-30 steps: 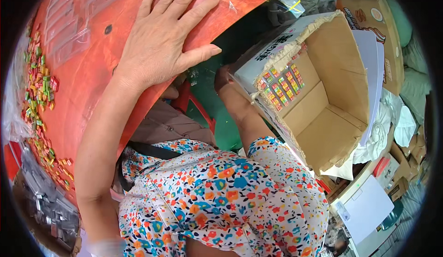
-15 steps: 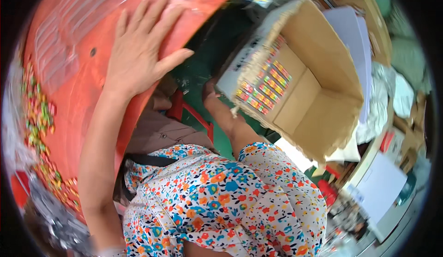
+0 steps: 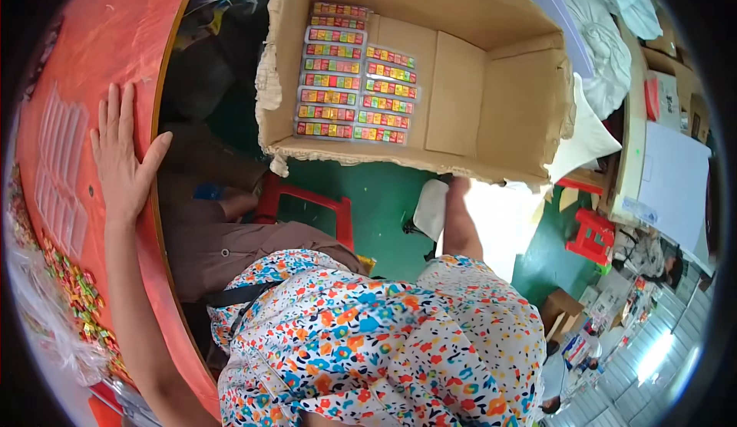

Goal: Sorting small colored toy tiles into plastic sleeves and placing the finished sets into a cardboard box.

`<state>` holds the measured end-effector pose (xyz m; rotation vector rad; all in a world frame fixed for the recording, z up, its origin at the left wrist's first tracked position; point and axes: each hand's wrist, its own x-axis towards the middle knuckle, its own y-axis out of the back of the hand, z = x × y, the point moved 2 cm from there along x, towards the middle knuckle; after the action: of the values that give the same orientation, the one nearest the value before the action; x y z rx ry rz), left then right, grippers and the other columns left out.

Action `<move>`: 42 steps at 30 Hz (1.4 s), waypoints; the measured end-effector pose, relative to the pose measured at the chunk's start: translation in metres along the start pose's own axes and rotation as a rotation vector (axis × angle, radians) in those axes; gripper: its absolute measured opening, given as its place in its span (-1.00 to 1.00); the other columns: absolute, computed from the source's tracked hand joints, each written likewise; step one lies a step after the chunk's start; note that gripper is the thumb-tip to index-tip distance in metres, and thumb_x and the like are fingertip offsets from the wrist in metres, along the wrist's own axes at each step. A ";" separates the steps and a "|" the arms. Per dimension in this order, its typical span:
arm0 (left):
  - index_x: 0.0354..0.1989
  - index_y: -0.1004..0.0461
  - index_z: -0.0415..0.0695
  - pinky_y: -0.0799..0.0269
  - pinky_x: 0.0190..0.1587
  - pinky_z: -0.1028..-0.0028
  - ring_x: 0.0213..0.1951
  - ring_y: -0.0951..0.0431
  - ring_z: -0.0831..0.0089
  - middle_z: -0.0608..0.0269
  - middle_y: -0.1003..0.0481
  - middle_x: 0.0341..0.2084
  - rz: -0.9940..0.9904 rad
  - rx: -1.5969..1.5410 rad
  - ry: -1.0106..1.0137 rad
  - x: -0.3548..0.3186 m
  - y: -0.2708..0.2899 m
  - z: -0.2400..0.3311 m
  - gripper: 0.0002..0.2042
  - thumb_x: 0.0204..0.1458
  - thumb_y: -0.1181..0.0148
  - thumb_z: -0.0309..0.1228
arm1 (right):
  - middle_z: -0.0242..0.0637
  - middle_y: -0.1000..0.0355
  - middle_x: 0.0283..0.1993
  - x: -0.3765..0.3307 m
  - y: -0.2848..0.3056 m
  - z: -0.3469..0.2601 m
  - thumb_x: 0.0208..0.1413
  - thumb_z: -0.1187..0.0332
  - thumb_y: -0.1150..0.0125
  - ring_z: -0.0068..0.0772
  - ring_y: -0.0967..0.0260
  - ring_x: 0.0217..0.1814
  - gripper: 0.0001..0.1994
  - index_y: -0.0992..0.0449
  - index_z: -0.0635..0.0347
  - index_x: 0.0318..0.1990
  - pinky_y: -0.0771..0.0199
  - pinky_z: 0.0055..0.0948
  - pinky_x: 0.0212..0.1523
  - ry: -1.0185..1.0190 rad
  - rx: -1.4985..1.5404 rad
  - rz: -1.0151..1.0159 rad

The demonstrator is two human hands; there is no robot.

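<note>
A ragged-rimmed brown cardboard box point(image 3: 522, 93) at upper centre is carrying clear plastic trays of multicoloured blocks point(image 3: 328, 97) and hiding the right hand, whose grip I cannot tell; the left hand point(image 3: 121, 168), thumb spread wide, is lying on the red worktop point(image 3: 115, 20) at left.

A head-worn fisheye looks down from near above the left hand point(image 3: 120, 170) and the worktop point(image 3: 115, 28) beneath it.
</note>
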<state>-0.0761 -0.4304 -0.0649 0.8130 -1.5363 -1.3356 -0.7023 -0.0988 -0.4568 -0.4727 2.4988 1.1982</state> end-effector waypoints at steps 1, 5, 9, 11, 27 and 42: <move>0.46 -0.01 0.11 0.31 0.42 -0.05 0.47 0.11 0.12 0.22 0.06 0.47 0.008 0.049 0.024 -0.004 0.006 -0.004 -0.20 0.06 -0.10 0.11 | -0.26 -0.40 -0.56 -0.013 -0.026 -0.011 0.15 -0.28 0.07 -0.29 -0.21 -0.58 -0.38 -0.47 0.16 -0.48 -0.22 -0.20 -0.54 -0.004 0.025 -0.070; 0.45 -0.03 0.03 0.34 0.42 -0.05 0.47 0.13 0.11 0.15 0.06 0.46 -0.053 0.026 0.052 -0.008 0.013 -0.001 -0.17 0.02 -0.15 0.09 | -0.26 -0.40 -0.56 -0.045 -0.097 -0.095 0.15 -0.29 0.08 -0.28 -0.21 -0.59 -0.38 -0.46 0.15 -0.49 -0.21 -0.21 -0.55 0.052 0.088 -0.322; 0.38 -0.07 -0.22 0.05 0.40 0.08 0.39 -0.09 0.02 -0.06 -0.11 0.37 -0.023 -0.083 0.049 0.009 0.016 0.068 -0.19 0.05 -0.21 -0.02 | -0.25 -0.39 -0.56 -0.074 -0.140 -0.149 0.15 -0.29 0.09 -0.28 -0.21 -0.59 -0.38 -0.45 0.14 -0.50 -0.21 -0.21 -0.55 0.085 0.105 -0.538; 0.38 -0.06 -0.24 -0.09 0.36 0.13 0.34 -0.18 -0.03 -0.14 -0.18 0.32 0.073 -0.242 -0.115 0.021 0.018 0.109 -0.17 0.04 -0.23 0.00 | -0.25 -0.39 -0.57 -0.078 -0.150 -0.163 0.16 -0.29 0.09 -0.28 -0.21 -0.60 -0.38 -0.45 0.14 -0.51 -0.21 -0.21 -0.56 0.086 0.101 -0.624; -0.03 -0.47 -0.29 -0.42 -0.06 0.33 -0.23 -0.53 0.38 0.10 -0.59 -0.27 -0.508 -0.951 0.472 0.030 -0.054 0.131 -0.66 0.10 -0.15 -0.32 | -0.24 -0.37 -0.58 -0.044 -0.141 -0.103 0.16 -0.31 0.13 -0.25 -0.22 -0.62 -0.38 -0.40 0.09 -0.55 -0.20 -0.22 -0.59 -0.183 0.132 -1.029; -0.13 -0.46 -0.39 -0.43 -0.07 0.24 -0.16 -0.60 0.06 -0.22 -0.56 -0.30 -0.481 -0.900 0.576 0.023 -0.048 0.118 -0.64 0.00 -0.11 -0.34 | -0.23 -0.35 -0.60 -0.002 -0.027 -0.039 0.16 -0.32 0.16 -0.23 -0.22 -0.65 -0.38 -0.36 0.05 -0.58 -0.20 -0.23 -0.61 -0.525 0.261 -1.142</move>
<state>-0.1986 -0.4168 -0.1061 0.8686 -0.2114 -1.7163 -0.6949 -0.1450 -0.4510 -1.1096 1.4549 0.4259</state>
